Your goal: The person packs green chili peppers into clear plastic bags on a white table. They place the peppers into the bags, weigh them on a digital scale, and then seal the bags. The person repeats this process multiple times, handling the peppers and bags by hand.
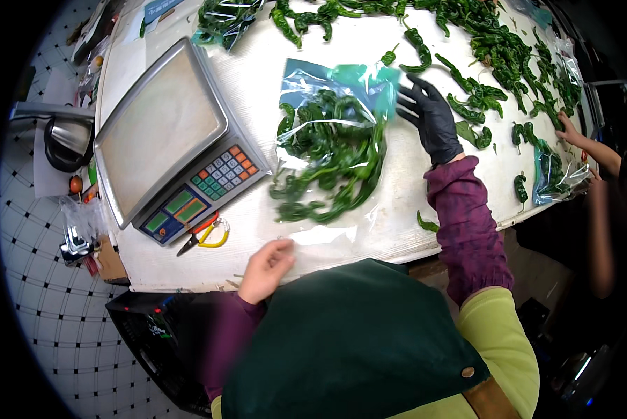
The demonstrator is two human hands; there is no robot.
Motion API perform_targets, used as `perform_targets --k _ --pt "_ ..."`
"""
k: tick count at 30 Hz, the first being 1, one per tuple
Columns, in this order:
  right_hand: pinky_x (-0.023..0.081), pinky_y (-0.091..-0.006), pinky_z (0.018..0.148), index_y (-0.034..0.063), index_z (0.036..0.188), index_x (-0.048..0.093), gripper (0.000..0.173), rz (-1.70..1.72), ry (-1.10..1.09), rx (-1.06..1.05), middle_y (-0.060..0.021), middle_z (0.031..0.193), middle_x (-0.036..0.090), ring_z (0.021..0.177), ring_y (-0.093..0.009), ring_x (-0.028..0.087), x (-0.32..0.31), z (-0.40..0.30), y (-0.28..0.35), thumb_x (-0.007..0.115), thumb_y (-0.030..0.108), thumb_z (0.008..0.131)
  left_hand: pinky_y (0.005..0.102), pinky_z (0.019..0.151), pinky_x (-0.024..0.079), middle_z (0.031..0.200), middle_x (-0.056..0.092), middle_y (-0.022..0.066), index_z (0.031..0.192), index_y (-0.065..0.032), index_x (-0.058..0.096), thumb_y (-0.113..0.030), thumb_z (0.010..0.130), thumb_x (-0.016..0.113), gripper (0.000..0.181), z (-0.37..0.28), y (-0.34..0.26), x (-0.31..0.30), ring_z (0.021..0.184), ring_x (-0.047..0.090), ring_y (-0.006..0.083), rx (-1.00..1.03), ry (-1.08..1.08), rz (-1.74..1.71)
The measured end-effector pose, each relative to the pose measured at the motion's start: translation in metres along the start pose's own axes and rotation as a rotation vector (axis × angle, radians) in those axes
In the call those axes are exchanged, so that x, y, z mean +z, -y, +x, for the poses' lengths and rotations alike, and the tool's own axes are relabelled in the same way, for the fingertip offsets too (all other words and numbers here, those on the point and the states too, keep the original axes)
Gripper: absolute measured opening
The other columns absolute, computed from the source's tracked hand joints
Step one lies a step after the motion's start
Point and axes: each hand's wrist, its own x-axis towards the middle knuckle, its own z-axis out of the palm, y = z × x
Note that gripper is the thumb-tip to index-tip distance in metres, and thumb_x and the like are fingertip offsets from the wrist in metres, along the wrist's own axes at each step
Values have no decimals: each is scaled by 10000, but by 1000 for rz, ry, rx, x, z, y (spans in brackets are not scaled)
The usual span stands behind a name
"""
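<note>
A clear plastic bag of green peppers (334, 152), with a blue and teal printed band at its far end, lies flat on the white table (250, 105) in front of me. My right hand (430, 120), in a black glove, is beside the bag's far right corner with its fingers spread; whether a fingertip touches the plastic is hard to tell. My bare left hand (267, 267) is at the bag's near left corner, fingers curled; it is unclear whether they pinch the clear film. Loose green peppers (502, 57) spread over the table beyond my right hand.
A weighing scale (161, 120) with a keypad stands at the left, yellow-and-red-handled snips (209, 233) beside it. Another filled bag (227, 21) lies at the far edge. At the right, a co-worker's hands are near peppers and a partly filled bag (552, 173). A black crate (151, 340) is below left.
</note>
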Motion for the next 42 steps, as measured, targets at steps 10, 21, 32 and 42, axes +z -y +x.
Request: perform_targets --k 10,21,32,42 --pt "415 -225 548 28 970 568 223 -288 -41 351 -14 715 564 605 -91 516 -28 -107 -49 575 226 867 231 718 454 857 600 71 1083 28 548 -133 829 623 310 26 6 8 773 542 103 28 -21 105" --pt "440 -223 512 -4 847 582 190 -110 -22 404 -46 677 582 556 -101 546 -44 -126 -73 536 173 896 228 480 439 708 580 63 893 1 505 -145 864 552 156 59 -7 56 518 525 98 -246 80 -80" --pt "442 -229 526 27 824 588 274 -164 117 428 -30 675 587 569 -99 559 -42 -125 -49 532 284 896 177 389 329 678 598 39 861 -16 568 -185 894 517 179 49 -14 49 442 427 51 -221 151 -34" --pt "307 -203 390 84 780 528 339 178 210 4 4 539 429 416 -92 376 38 -115 111 431 367 940 175 390 275 478 389 -26 706 -68 463 -159 926 423 242 -49 -208 4 357 291 43 302 123 -841"
